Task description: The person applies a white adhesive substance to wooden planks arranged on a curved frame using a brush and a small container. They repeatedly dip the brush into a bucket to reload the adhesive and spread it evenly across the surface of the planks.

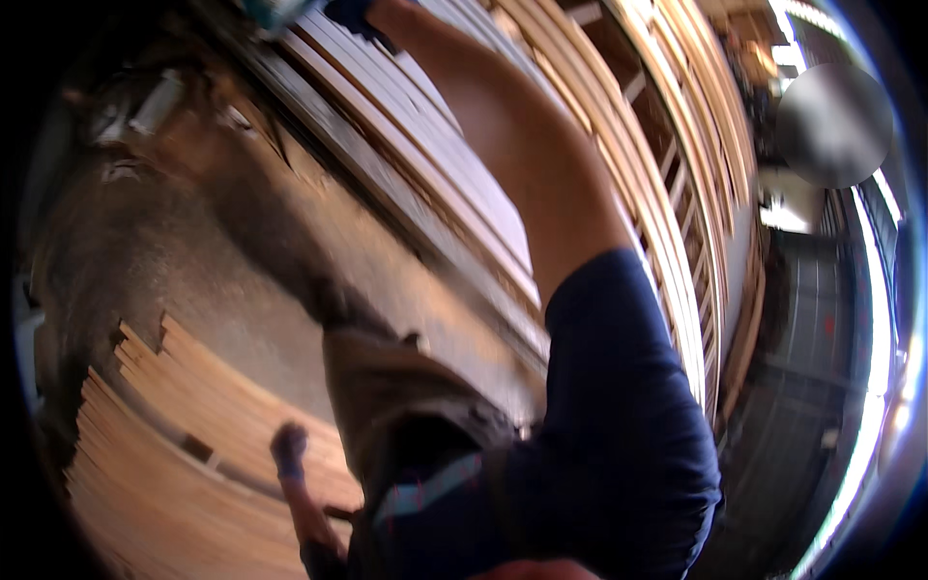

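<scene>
My right arm stretches up and away over a long stack of boards [425, 135]. My right hand [358, 17], in a dark glove, is at the top edge, above pale boards. Beside it is a teal object [273, 12], mostly cut off; whether the hand touches it cannot be made out, and the fingers are partly hidden. Down at the lower left, my left hand [289, 449], also in a dark glove, appears curled into a fist with nothing seen in it. It hangs over a pile of light wooden planks [193, 416], apparently without gripping them.
Stacks of long timber [667, 174] with spacers between layers run along the right. A concrete floor [261, 271] lies at the left, with blurred pale scraps [155, 101] on it. A dark corrugated wall [807, 319] with bright gaps stands at the far right.
</scene>
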Demonstrator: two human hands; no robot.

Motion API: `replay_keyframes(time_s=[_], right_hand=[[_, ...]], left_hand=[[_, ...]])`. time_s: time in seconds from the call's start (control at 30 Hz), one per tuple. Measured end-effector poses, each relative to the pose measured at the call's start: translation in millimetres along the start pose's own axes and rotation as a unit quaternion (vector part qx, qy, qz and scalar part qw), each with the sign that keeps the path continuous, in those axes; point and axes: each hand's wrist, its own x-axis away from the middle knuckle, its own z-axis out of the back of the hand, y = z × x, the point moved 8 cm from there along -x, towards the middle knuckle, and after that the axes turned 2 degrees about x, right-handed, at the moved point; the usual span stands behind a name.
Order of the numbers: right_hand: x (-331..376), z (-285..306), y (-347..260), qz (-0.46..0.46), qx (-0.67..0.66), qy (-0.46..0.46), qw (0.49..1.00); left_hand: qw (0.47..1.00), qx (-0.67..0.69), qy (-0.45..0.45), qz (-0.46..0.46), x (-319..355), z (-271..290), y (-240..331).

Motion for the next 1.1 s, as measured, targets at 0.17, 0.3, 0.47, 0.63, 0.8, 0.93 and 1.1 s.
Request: replay_keyframes(time_s=[0.17,0.3,0.47,0.63,0.8,0.93,1.1], right_hand=[[218.9,-59.6,86.0,-0.018,-0.225,-0.009,0.974],[517.9,-32.0,175.8,-0.271,-0.536,-0.049,0.798],[916.7,-55.4,270.5,-0.565,-0.65,0.151,0.485],[1178.8,-72.4,299.8,-0.334,0.111,-0.198,0.915],[1224.1,-64.8,350.0,-0.581,-0.025,-0.173,0.795],[1127.7,-85.3,350.1,-0.652,-0.282,0.05,0.702],[870.9,-102.0,364.9,-0.427,-0.182,0.025,0.885]], left_hand=[[0.998,-0.039,-0.03,0.044,2.9,-59.7,-5.8],[0.935,-0.249,-0.247,-0.054,-96.4,-55.9,-8.8],[0.896,-0.33,-0.288,-0.081,-82.5,-140.6,18.0],[0.908,-0.363,-0.206,-0.042,-36.3,-211.1,11.5],[0.906,-0.371,-0.204,-0.013,-2.1,-189.4,-36.1],[0.887,-0.393,-0.221,-0.099,6.7,-170.6,20.7],[0.961,-0.231,-0.146,0.034,-8.6,-103.1,-10.9]])
